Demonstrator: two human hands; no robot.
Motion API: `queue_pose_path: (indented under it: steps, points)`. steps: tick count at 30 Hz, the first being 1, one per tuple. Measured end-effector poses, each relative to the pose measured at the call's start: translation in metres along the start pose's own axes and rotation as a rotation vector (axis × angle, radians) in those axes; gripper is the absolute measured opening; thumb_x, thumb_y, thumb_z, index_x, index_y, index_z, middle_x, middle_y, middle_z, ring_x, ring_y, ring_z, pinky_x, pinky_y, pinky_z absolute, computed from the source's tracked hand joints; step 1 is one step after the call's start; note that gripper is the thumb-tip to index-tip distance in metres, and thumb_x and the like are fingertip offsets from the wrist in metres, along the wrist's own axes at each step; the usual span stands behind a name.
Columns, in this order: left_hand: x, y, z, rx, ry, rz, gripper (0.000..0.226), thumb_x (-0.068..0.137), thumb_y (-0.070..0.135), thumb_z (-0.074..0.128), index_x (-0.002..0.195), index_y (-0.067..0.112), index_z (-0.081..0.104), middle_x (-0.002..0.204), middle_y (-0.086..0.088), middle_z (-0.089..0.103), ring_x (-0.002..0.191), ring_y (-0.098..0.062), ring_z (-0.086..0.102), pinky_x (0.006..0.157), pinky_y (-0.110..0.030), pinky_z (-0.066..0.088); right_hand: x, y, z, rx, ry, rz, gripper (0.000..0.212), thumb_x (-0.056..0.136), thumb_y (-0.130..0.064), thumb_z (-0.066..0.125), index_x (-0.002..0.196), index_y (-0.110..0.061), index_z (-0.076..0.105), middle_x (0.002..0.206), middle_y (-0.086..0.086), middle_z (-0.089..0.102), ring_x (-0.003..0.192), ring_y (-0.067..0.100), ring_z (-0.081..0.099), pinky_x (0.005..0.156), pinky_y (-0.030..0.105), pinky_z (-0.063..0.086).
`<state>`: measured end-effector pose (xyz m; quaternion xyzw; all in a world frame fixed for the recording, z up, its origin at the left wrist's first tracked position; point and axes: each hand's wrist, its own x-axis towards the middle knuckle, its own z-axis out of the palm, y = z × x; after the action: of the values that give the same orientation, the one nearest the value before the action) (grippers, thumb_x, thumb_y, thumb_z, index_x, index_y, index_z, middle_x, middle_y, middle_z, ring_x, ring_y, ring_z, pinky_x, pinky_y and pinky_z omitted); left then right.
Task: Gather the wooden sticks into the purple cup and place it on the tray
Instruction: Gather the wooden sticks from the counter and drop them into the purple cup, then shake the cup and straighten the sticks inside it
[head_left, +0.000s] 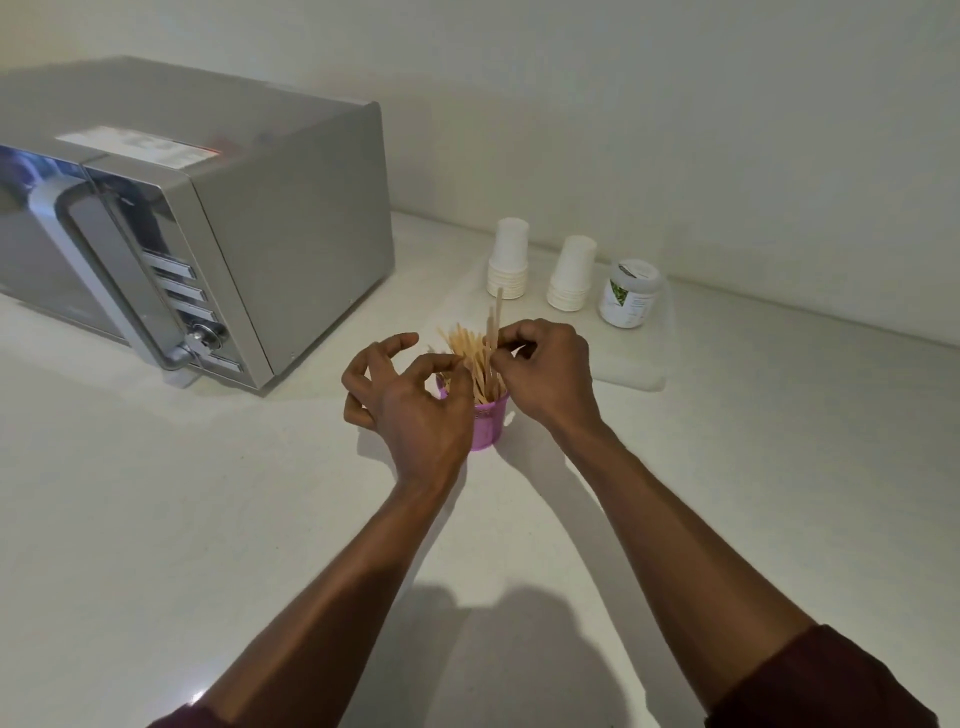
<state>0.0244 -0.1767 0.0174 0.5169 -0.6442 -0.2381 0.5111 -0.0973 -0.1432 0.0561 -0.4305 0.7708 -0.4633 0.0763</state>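
While the small purple plastic cup (488, 426) stands on the white surface (156, 519), just short of the flat white tray (641, 376), pale wooden sticks (465, 353) fan upright inside it. Left hand (410, 410): thumb and forefinger pinch the bundle's left edge. Right hand (548, 382): fingers (519, 332) pinch one taller stick. White jar (628, 293) on tray: green-printed label, writing unreadable. Silver microwave (218, 234): top sticker blurred.
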Motion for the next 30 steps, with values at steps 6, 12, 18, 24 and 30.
queue_pose_path:
  steps: [6, 12, 18, 24, 30]
  points:
    - [0.010, -0.002, -0.008, -0.088, 0.008, -0.079, 0.024, 0.098, 0.048, 0.070, 0.088, 0.028, 0.078, 0.122, 0.011, 0.070, 0.129, -0.018, 0.050, 0.108, -0.042, 0.032, -0.007, 0.016, -0.006, 0.046, 0.111, -0.020, 0.036, 0.079, -0.005, 0.074, 0.110, -0.020, 0.082, 0.101, -0.007, 0.078, 0.073, 0.004, 0.067, 0.077, 0.019, 0.055]
    - [0.020, -0.015, -0.021, -0.536, -0.120, -0.489, 0.049, 0.106, 0.057, 0.051, 0.102, 0.016, 0.078, 0.097, 0.006, 0.081, 0.100, -0.008, 0.072, 0.088, -0.028, 0.047, -0.020, 0.039, -0.012, 0.235, -0.068, 0.068, 0.080, 0.071, -0.007, 0.092, 0.144, -0.017, 0.058, 0.124, 0.000, 0.071, 0.112, 0.015, 0.067, 0.096, 0.035, 0.059]
    - [0.007, -0.018, -0.026, -0.608, -0.355, -0.628, 0.077, 0.104, 0.071, 0.033, 0.106, 0.010, 0.078, 0.094, -0.005, 0.083, 0.092, -0.023, 0.081, 0.093, -0.041, 0.061, -0.046, 0.044, 0.016, 0.152, -0.238, 0.067, 0.140, 0.056, -0.048, 0.102, 0.163, -0.033, 0.014, 0.158, 0.000, 0.051, 0.142, 0.020, 0.053, 0.115, 0.036, 0.047]
    - [-0.029, -0.032, -0.039, -0.227, -0.499, -0.229, 0.079, 0.105, 0.073, 0.023, 0.101, 0.019, 0.080, 0.100, 0.005, 0.081, 0.091, -0.007, 0.076, 0.086, -0.025, 0.052, -0.077, 0.075, 0.000, 0.185, -0.060, 0.052, 0.144, 0.062, -0.041, 0.101, 0.166, -0.033, 0.002, 0.122, -0.041, 0.059, 0.106, -0.021, 0.061, 0.087, -0.003, 0.042]
    - [-0.044, -0.081, -0.047, 0.476, -0.779, 0.452, 0.071, 0.107, 0.067, 0.031, 0.155, 0.020, 0.051, 0.173, -0.009, 0.029, 0.163, -0.026, 0.018, 0.130, -0.048, 0.023, -0.138, 0.110, -0.069, 0.255, 0.021, 0.102, 0.146, 0.046, -0.044, 0.101, 0.163, -0.043, 0.012, 0.125, -0.032, 0.065, 0.119, -0.010, 0.065, 0.099, 0.016, 0.050]
